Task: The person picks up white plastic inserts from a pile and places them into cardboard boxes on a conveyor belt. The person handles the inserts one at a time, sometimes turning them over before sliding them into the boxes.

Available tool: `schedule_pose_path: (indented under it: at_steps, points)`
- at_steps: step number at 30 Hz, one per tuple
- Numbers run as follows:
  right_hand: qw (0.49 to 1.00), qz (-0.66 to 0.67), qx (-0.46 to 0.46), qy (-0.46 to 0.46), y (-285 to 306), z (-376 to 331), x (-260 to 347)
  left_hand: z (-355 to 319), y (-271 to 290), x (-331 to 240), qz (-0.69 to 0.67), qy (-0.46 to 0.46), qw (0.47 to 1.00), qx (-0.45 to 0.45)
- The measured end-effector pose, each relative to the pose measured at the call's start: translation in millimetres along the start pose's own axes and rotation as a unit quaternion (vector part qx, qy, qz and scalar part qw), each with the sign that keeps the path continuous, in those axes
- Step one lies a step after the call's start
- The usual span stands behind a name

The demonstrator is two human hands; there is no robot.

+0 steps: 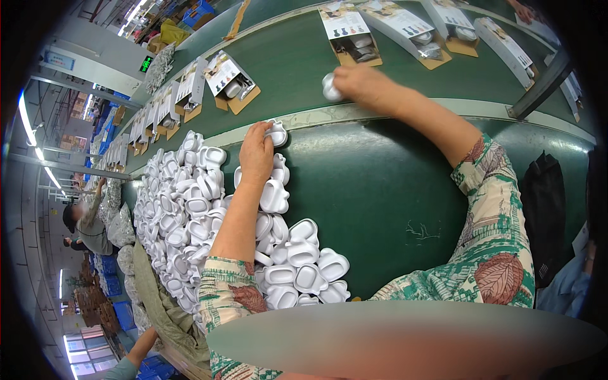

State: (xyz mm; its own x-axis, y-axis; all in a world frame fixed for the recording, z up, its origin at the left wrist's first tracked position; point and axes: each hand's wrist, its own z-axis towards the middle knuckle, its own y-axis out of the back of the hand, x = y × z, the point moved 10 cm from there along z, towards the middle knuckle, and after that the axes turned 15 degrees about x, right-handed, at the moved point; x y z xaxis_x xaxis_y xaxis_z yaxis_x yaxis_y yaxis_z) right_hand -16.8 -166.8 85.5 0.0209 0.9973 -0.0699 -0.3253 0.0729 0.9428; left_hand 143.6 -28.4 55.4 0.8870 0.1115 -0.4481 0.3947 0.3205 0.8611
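My right hand [362, 85] reaches over the green conveyor belt with its fingers closed on a white plastic piece [330, 88], just below an open box [345, 22]. By the pale rail, my left hand [256, 152] has its fingers curled on another white plastic part [277, 134]. That part is rounded with a scalloped edge, and my fingers partly hide it. Beneath and around my left forearm lies a big heap of similar white parts [180, 215], many showing an oval hollow. A smaller group of white parts [303, 253] lies right of that forearm.
A pale rail [380, 106] separates the green table [367, 190] from the belt [285, 69]. Open printed boxes [231, 79] stand along the belt. A metal post [541, 85] rises at the right. Another person [92, 221] is at the far left; someone's hand [522, 11] shows top right.
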Motion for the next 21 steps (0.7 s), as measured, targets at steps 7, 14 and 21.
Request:
schedule_pose_path:
  at_steps: [7,14,21]
  points:
    - [0.954,-0.153,-0.054,-0.253,25.0,-33.3,-122.2,11.8,-7.2,3.2,-0.035,0.021,0.999,0.004]
    - [0.984,0.006,-0.156,-0.085,20.4,-18.2,-47.8,51.7,-43.4,0.9,-0.409,0.057,0.91,0.038]
    - [0.987,0.137,0.035,0.078,-27.6,12.3,66.5,33.6,5.6,-10.1,-0.097,0.017,0.993,0.061]
